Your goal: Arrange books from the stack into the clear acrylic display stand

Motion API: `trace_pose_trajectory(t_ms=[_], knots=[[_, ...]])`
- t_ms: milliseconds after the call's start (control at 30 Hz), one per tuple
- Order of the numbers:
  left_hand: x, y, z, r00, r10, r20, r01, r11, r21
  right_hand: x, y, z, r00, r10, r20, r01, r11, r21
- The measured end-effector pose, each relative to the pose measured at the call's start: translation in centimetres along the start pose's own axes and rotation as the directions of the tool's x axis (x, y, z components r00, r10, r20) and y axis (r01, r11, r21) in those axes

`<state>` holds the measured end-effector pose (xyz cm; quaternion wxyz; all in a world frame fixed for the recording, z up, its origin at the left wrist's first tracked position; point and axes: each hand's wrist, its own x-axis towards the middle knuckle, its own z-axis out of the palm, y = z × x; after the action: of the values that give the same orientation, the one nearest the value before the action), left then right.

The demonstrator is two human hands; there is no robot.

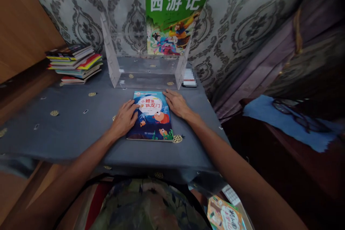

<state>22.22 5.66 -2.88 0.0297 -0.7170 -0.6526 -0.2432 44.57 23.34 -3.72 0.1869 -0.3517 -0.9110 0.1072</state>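
A blue picture book [151, 120] with orange fish and red Chinese lettering on its cover lies closed on the grey cloth-covered table. At its left edge rests my left hand [125, 116], fingers stretched out and their tips on the cover. My right hand [176, 103] lies along the upper right edge, its fingertips at the corner of the book. Both hands are open and neither grips the book. Just behind the book stands a clear acrylic rack [147, 81]. A green book [174, 10] with white Chinese characters leans upright in it.
A stack of books [75, 64] sits at the back left. Right of the rack lies a partly blurred phone-like object [189, 78]. Glasses [299, 116] rest on a blue cloth [265, 109] at the right. An orange book [225, 214] lies below the table's right front edge.
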Motion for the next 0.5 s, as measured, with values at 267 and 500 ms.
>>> trace_pose_trajectory(t_ms=[267,500], knots=[[-0.2,0.1,0.4,0.999,0.024,-0.026,-0.023,0.999,0.027,-5.9,-4.1,-0.6,0.999,0.043,0.031,-0.04,0.996,-0.078],[0.7,0.0,1.1,1.0,0.028,-0.001,-0.028,0.997,0.067,-6.7,-4.5,-0.9,0.998,0.047,0.042,-0.043,0.995,-0.09]])
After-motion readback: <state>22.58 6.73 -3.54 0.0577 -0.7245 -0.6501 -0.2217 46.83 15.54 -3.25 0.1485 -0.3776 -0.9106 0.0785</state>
